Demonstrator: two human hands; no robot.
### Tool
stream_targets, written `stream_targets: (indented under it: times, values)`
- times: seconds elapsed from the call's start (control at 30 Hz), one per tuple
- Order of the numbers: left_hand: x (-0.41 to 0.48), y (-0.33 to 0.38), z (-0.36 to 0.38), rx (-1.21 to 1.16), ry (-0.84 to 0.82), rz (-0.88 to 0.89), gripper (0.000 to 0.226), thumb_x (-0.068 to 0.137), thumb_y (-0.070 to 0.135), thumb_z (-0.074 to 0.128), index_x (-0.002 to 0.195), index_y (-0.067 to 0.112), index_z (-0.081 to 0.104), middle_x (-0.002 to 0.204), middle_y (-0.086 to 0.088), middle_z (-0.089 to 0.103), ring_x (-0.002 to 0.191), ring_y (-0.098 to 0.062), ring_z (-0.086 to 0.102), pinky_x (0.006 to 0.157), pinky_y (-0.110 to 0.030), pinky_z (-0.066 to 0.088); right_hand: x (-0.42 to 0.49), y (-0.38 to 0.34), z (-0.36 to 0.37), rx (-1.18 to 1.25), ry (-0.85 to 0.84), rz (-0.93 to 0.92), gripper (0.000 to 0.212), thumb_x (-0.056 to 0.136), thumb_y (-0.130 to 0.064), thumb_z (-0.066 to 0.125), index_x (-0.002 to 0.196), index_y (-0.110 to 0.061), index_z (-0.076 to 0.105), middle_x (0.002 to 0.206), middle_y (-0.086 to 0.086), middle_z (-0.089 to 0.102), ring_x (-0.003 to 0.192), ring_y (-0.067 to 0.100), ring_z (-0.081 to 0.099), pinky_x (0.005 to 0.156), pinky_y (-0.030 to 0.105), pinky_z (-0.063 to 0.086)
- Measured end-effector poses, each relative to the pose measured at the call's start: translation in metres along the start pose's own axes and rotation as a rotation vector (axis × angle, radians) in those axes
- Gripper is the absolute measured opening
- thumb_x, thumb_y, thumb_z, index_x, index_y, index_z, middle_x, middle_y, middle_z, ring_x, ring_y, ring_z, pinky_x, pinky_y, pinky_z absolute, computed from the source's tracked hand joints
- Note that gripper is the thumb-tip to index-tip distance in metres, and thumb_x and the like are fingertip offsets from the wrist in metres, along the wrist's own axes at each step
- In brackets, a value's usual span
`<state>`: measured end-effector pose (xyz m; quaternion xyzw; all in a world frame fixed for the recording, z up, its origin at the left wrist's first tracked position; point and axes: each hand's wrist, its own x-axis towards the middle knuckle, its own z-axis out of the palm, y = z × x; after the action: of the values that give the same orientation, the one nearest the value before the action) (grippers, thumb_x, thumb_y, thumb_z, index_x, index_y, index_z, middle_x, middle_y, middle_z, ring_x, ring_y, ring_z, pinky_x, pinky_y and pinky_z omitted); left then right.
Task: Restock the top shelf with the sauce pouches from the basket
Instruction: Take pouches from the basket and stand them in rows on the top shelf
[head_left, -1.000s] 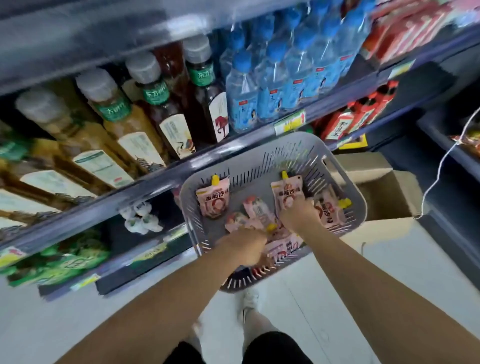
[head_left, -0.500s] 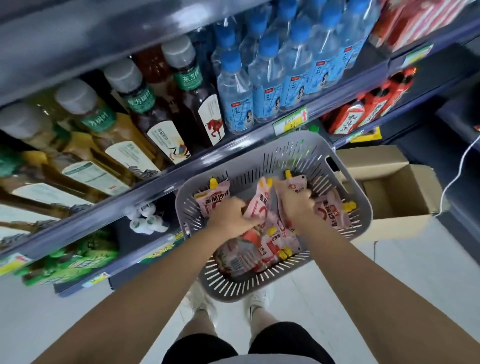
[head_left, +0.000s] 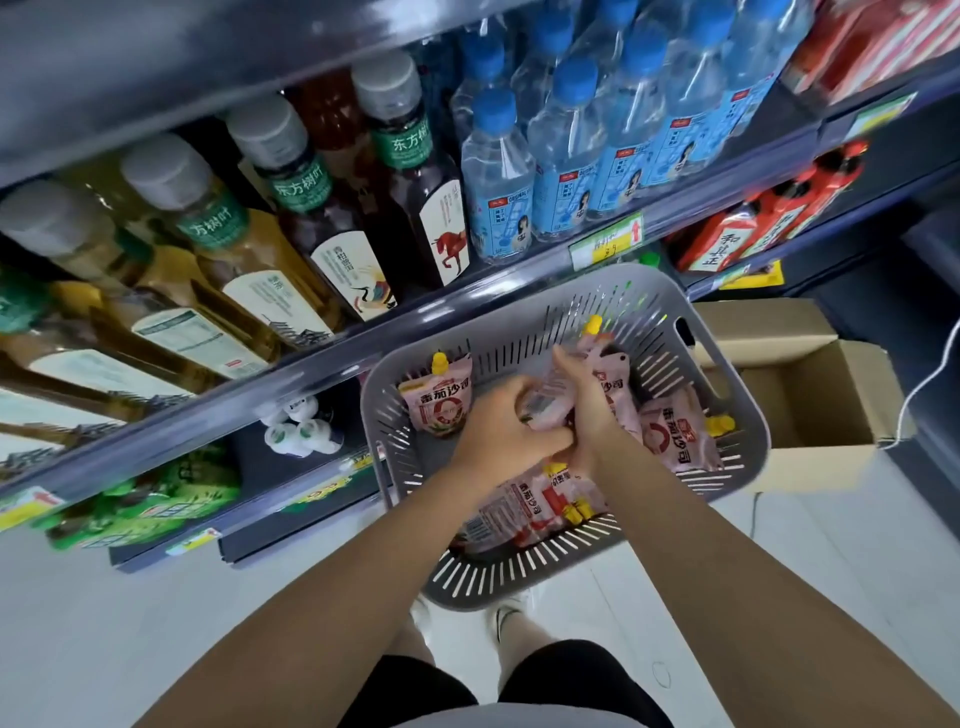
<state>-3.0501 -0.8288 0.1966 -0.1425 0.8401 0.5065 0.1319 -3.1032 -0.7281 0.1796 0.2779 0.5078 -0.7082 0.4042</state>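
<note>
A grey slotted basket (head_left: 727, 395) hangs in front of the shelves and holds several pink sauce pouches with yellow caps. One pouch (head_left: 440, 400) stands against the basket's left wall, another pouch (head_left: 675, 436) lies at the right, and more pouches (head_left: 524, 512) lie at the front. My left hand (head_left: 498, 431) and my right hand (head_left: 587, 400) meet in the middle of the basket. Both are closed around a bunch of pouches (head_left: 605, 364) held upright. The top shelf's surface is out of view.
Tea bottles (head_left: 322, 223) and water bottles (head_left: 561, 156) fill the shelf just above the basket, behind a rail with a price tag (head_left: 605, 241). Red cartons (head_left: 758, 223) sit lower right. An open cardboard box (head_left: 800, 395) stands on the floor beside the basket. My feet are under it.
Both hands have come together in the basket's middle and gathered pouches into one upright bunch. The view has shifted closer to the shelves.
</note>
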Motion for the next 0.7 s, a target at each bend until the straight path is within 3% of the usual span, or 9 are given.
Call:
stream_targets:
  times: [0.1, 0.17, 0.23, 0.3, 0.33, 0.37, 0.43, 0.53, 0.7]
  values:
    - [0.01, -0.002, -0.002, -0.388, -0.107, -0.139, 0.033, 0.073, 0.024, 0.067, 0.104, 0.014, 0.067, 0.092, -0.001, 0.069, 0.089, -0.021, 0.067, 0.082, -0.032, 0.053, -0.003, -0.005, 0.0, -0.047, -0.014, 0.018, 0.077, 0.07, -0.067, 0.065, 0.116, -0.004, 0.061, 0.106, 0.017, 0.069, 0.099, 0.03, 0.066, 0.094, 0.044, 0.048]
    - [0.014, -0.004, -0.002, -0.47, -0.151, -0.156, 0.031, 0.069, 0.025, 0.061, 0.095, 0.011, 0.071, 0.085, -0.008, 0.07, 0.084, -0.025, 0.066, 0.087, -0.042, 0.049, -0.002, -0.008, -0.001, -0.051, 0.024, 0.023, 0.087, 0.062, -0.062, 0.076, 0.123, -0.003, 0.055, 0.113, 0.021, 0.066, 0.1, 0.031, 0.066, 0.09, 0.045, 0.052]
    - [0.016, -0.01, 0.001, -0.446, -0.12, -0.131, 0.036, 0.072, 0.024, 0.056, 0.101, 0.007, 0.069, 0.09, -0.012, 0.069, 0.086, -0.023, 0.064, 0.085, -0.04, 0.048, 0.001, -0.012, -0.005, -0.126, 0.192, 0.001, 0.081, 0.063, -0.048, 0.081, 0.119, -0.001, 0.047, 0.11, 0.022, 0.063, 0.097, 0.032, 0.065, 0.088, 0.047, 0.054]
    - [0.017, -0.023, 0.004, -0.228, -0.072, -0.103, 0.035, 0.079, 0.025, 0.057, 0.111, 0.01, 0.063, 0.099, -0.004, 0.064, 0.09, -0.019, 0.061, 0.08, -0.033, 0.049, 0.004, -0.016, -0.012, -0.336, 0.463, -0.032, 0.082, 0.063, -0.043, 0.081, 0.119, -0.003, 0.036, 0.112, 0.019, 0.056, 0.099, 0.034, 0.059, 0.091, 0.05, 0.051]
    - [0.017, -0.033, 0.005, 0.013, -0.07, -0.091, 0.034, 0.081, 0.027, 0.062, 0.112, 0.014, 0.059, 0.102, 0.001, 0.061, 0.093, -0.017, 0.059, 0.08, -0.031, 0.049, 0.005, -0.019, -0.017, -0.477, 0.565, -0.023, 0.092, 0.062, -0.044, 0.081, 0.126, -0.005, 0.029, 0.121, 0.019, 0.05, 0.106, 0.036, 0.055, 0.093, 0.05, 0.049]
    - [0.015, -0.043, 0.008, 0.302, -0.099, -0.074, 0.041, 0.079, 0.03, 0.069, 0.115, 0.017, 0.054, 0.108, 0.002, 0.057, 0.098, -0.017, 0.058, 0.082, -0.031, 0.05, 0.004, -0.023, -0.022, -0.59, 0.625, -0.018, 0.097, 0.063, -0.045, 0.081, 0.132, -0.007, 0.024, 0.129, 0.02, 0.044, 0.112, 0.038, 0.051, 0.095, 0.049, 0.046]
    - [0.007, -0.064, 0.018, 0.73, -0.23, -0.099, 0.08, 0.068, 0.041, 0.08, 0.133, 0.016, 0.04, 0.126, -0.003, 0.049, 0.115, -0.022, 0.052, 0.093, -0.037, 0.046, 0.003, -0.027, -0.03, -0.727, 0.693, -0.021, 0.104, 0.066, -0.047, 0.08, 0.139, -0.005, 0.018, 0.138, 0.02, 0.033, 0.124, 0.039, 0.042, 0.099, 0.048, 0.04]
    - [-0.007, -0.086, 0.04, 0.89, -0.345, -0.205, 0.12, 0.06, 0.058, 0.081, 0.145, 0.011, 0.012, 0.145, -0.011, 0.029, 0.133, -0.03, 0.034, 0.105, -0.049, 0.037, 0.001, -0.032, -0.037, -0.808, 0.702, 0.006, 0.113, 0.068, -0.054, 0.077, 0.145, -0.003, 0.012, 0.147, 0.019, 0.025, 0.135, 0.037, 0.029, 0.106, 0.048, 0.03]
    - [-0.011, -0.095, 0.052, 0.975, -0.301, -0.194, 0.125, 0.064, 0.056, 0.078, 0.145, 0.007, -0.003, 0.145, -0.013, 0.023, 0.131, -0.034, 0.032, 0.098, -0.054, 0.043, 0.001, -0.03, -0.042, -0.794, 0.628, 0.009, 0.107, 0.071, -0.05, 0.076, 0.146, -0.002, 0.017, 0.144, 0.019, 0.031, 0.13, 0.036, 0.037, 0.101, 0.045, 0.038]
